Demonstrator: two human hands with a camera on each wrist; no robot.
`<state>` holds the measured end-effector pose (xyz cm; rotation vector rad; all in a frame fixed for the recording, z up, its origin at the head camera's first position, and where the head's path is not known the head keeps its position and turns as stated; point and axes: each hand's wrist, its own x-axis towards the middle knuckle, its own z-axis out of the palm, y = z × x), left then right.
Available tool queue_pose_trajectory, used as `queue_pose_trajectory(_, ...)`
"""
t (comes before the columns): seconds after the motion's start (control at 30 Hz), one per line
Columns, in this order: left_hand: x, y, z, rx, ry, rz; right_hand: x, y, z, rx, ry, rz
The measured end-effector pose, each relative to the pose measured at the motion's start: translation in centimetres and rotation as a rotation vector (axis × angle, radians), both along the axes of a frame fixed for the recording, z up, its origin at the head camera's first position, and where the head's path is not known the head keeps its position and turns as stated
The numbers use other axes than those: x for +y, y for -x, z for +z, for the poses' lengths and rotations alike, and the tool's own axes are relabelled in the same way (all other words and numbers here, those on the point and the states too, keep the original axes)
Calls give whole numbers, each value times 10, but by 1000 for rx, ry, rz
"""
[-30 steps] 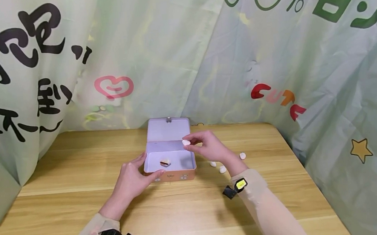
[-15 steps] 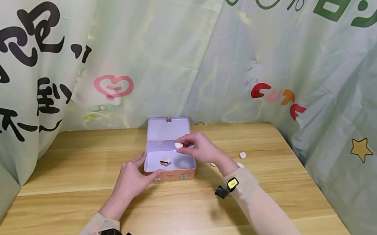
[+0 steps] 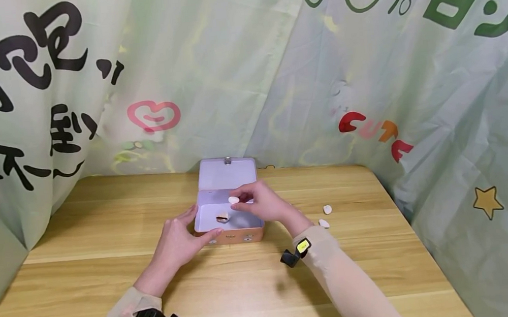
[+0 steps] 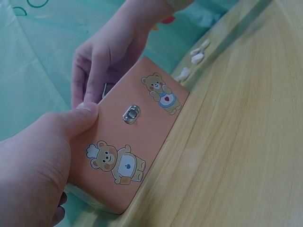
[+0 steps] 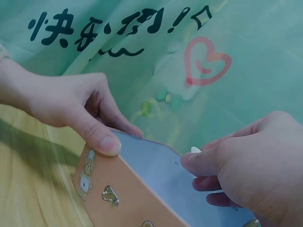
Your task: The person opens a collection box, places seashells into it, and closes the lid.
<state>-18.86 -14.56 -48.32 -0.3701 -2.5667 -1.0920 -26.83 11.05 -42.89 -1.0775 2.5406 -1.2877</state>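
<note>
An orange tin box (image 3: 238, 235) with bear pictures stands on the table, its lilac lid (image 3: 228, 173) raised at the back. My left hand (image 3: 177, 242) grips the box's left end, thumb on the front rim and fingers along the side. Over the box's inside, my right hand (image 3: 263, 202) pinches a small white shell (image 3: 233, 200) between thumb and fingertips. A brown-and-white shell (image 3: 222, 217) lies on the box floor, below the pinched one. In the left wrist view, the box front (image 4: 130, 137) shows a metal catch, while the right hand's fingertips are hidden behind the rim.
Right of the box, small white shells (image 3: 327, 209) lie on the wooden table (image 3: 248, 291); the right forearm passes close by them. A printed curtain (image 3: 228, 79) hangs behind the table and along its sides.
My right hand has moved left with the white shell, from the box's right edge to above its middle. The left hand and the box have stayed in place.
</note>
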Motion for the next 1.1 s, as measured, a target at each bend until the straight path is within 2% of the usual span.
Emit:
queue_pose_trajectory(0.23, 1, -1, 0, 5, -6, 1, -6, 8, -4, -2, -80, 14)
queue_pose_trajectory(0.53, 0, -2, 1, 4, -6, 0, -13, 17, -5, -20, -125, 10)
queue_pose_trajectory(1.1, -1, -1, -1, 15, 1, -3, -17, 21, -9, -27, -183, 17)
